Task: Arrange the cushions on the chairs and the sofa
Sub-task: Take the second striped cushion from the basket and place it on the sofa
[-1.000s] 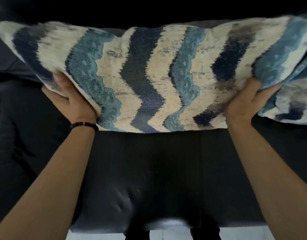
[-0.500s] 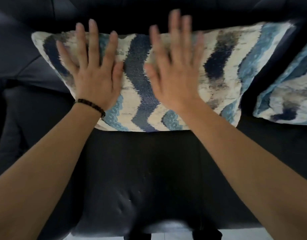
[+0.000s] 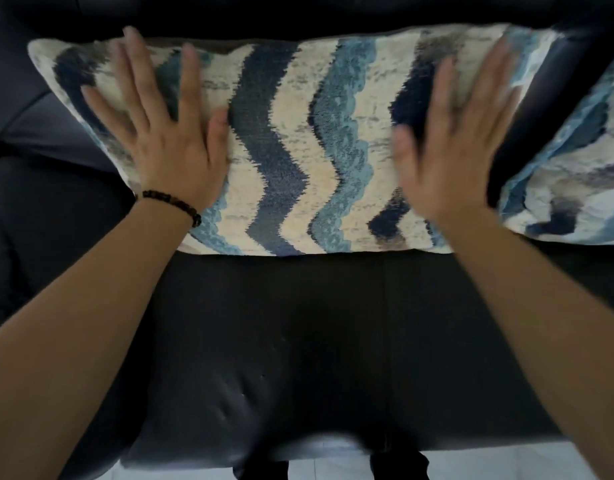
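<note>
Head view: a rectangular cushion (image 3: 298,143) with wavy vertical bands of navy, teal, grey and cream leans upright against the backrest of a dark sofa (image 3: 298,341), its lower edge resting on the seat. It sits across the upper middle of the frame, wider than it is tall.

The left hand (image 3: 160,133) lies flat against the cushion's left part, palm down, fingers spread wide and pointing up toward the backrest; it grips nothing. A dark beaded bracelet (image 3: 173,206) circles that wrist. The fingertips are smeared by motion blur.

The right hand (image 3: 461,143) lies over the cushion's right part, likewise flat with fingers extended and slightly apart, holding nothing. It is more heavily blurred, so whether the palm fully presses on the fabric cannot be told. Both bare forearms reach in from the bottom corners of the frame.

A second cushion (image 3: 568,168) with the same pattern stands at the right edge, just beside the first, with a narrow dark gap of sofa between them; it is partly cut off by the frame. Below the seat's front edge, a strip of pale floor (image 3: 489,465) shows at the bottom, along with two dark sofa legs.
</note>
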{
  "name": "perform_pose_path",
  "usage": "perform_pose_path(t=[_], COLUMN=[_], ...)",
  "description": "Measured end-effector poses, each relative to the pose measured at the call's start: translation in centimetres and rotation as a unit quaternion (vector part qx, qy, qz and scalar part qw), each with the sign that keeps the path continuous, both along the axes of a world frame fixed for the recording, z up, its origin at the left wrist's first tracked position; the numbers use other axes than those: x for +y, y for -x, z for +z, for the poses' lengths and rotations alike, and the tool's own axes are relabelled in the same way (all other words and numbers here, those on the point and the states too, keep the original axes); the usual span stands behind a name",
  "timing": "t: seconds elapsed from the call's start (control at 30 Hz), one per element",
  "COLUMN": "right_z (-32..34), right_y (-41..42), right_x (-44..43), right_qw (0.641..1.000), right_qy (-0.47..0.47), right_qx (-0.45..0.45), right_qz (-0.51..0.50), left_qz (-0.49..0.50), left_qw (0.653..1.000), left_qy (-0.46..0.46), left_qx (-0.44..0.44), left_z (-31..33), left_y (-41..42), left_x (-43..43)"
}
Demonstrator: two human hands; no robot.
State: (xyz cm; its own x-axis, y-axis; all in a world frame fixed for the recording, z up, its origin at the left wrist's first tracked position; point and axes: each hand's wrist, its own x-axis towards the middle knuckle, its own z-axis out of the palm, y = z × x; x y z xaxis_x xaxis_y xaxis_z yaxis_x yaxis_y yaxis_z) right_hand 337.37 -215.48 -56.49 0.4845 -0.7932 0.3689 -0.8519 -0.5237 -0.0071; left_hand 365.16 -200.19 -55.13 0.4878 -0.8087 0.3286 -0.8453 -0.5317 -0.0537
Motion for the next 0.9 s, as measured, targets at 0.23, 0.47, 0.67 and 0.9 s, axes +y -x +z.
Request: perform_pose_path(t=[0.23,0.47,0.67,0.9], right_z=[-8.0,-8.9,-11.5,-12.5], right_y=[-0.9,9.7,5.0,1.7], right_x=[5.4,0.1,10.9,7.9], right_qw=[0.892,0.965,0.886,0.827], right_qy=[0.087,0.009,-0.269,-0.354], right_qx=[0.165,0.151,-0.326,-0.391], right_qz=[0.412,0.213,-0.190,-0.196], left_qz=[0.005,0.046,0.267,0.314], left_qw=[0.999,0.996,0.827,0.655], left_qy=[-0.030,0.041,0.295,0.365], left_qx=[-0.020,0.067,0.397,0.582], left_z=[-3.7,-3.3,-7.3,-12.0], left_y=[1.2,2.6,11.6,6.9], left_x=[3.0,2.4,8.1,4.9])
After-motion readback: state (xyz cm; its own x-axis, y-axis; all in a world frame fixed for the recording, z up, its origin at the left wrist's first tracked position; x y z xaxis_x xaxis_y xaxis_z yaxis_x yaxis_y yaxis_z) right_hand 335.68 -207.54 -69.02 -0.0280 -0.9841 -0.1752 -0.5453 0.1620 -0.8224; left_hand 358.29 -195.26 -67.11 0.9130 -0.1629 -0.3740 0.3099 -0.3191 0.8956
